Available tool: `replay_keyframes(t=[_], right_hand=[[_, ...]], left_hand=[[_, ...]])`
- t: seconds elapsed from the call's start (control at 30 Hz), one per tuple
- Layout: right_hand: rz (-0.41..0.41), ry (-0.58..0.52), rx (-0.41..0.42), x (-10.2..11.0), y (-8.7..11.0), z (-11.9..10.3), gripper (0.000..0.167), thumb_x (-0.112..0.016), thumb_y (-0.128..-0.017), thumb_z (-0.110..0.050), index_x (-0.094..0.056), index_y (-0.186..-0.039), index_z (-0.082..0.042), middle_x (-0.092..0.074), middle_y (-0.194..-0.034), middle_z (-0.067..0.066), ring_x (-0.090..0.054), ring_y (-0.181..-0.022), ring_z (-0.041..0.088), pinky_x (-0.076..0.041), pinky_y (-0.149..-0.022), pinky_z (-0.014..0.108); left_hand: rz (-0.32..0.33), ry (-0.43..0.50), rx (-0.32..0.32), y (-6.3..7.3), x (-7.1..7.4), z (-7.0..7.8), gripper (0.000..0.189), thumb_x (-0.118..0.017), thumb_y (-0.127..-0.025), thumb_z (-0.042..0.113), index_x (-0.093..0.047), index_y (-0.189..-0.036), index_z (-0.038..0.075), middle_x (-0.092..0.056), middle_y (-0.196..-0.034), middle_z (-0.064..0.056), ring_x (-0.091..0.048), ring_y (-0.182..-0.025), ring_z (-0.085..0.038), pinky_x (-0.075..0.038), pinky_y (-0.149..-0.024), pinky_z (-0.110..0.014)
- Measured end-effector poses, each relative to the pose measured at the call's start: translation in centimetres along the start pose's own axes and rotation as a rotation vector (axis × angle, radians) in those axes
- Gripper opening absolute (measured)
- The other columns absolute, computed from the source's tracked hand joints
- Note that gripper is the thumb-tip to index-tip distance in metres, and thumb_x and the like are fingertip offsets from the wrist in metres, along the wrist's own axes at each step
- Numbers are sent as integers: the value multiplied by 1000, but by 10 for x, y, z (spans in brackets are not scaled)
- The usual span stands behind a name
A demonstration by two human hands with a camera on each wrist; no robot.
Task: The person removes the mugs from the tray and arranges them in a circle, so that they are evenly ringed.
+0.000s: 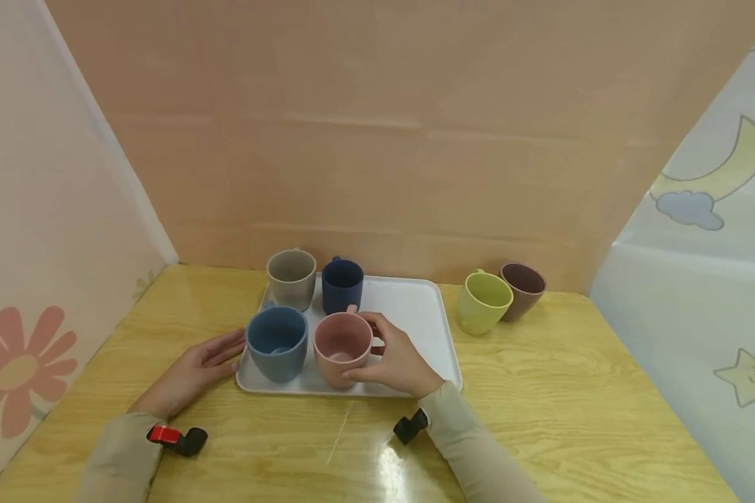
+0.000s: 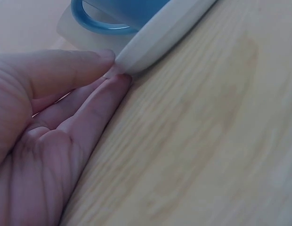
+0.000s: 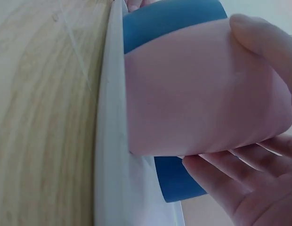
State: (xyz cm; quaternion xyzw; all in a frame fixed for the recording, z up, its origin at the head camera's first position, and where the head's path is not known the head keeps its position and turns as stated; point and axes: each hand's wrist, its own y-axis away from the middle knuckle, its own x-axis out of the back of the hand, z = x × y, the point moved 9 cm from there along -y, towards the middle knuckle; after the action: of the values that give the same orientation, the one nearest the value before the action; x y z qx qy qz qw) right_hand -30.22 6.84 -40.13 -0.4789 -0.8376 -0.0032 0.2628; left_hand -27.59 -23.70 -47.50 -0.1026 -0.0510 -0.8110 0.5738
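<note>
From the head, we see the right hand, fingers curled round the pink cup at the tray's front, mouth up, axis near vertical, handle pointing away. At the left wrist, the left hand touches the tray's edge, fingers nearly straight. At the right wrist, we can't tell whether the clamped cup's base touches.

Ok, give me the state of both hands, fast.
Left hand: open, touching the edge of the white tray.
Right hand: closed, holding the pink mug.
</note>
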Motion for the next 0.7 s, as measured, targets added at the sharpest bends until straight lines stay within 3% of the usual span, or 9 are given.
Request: replay_keyframes(t=[0.27,0.47,0.7], right_hand=[[-18,-28,-6,8,1,4,81,-97,-68,-18,-54,-136,-17,-61,-132,-1,-63,-115,22,-59,-84,36],[47,-43,-78,25,1,10,75,-96,-68,-16,-57,-132,-13,-64,-127,2,-65,-110,24,-61,-80,34],[119,57,-109,51,4,12,79,-98,-66,-22,-58,-134,-14,-65,-125,0,-65,-105,21,-60,-78,32]], left_hand=[[-4,25,22,2,-1,-3,67,-60,-104,17,-27,-158,-2,-35,-158,-24,-49,-127,8,-44,-98,-13],[-4,36,15,0,0,-3,66,-60,-104,16,-27,-158,-2,-33,-158,-25,-49,-128,7,-44,-98,-14],[1,46,10,-1,-1,-2,66,-60,-103,13,-26,-158,-4,-33,-157,-27,-50,-127,6,-45,-98,-15]])
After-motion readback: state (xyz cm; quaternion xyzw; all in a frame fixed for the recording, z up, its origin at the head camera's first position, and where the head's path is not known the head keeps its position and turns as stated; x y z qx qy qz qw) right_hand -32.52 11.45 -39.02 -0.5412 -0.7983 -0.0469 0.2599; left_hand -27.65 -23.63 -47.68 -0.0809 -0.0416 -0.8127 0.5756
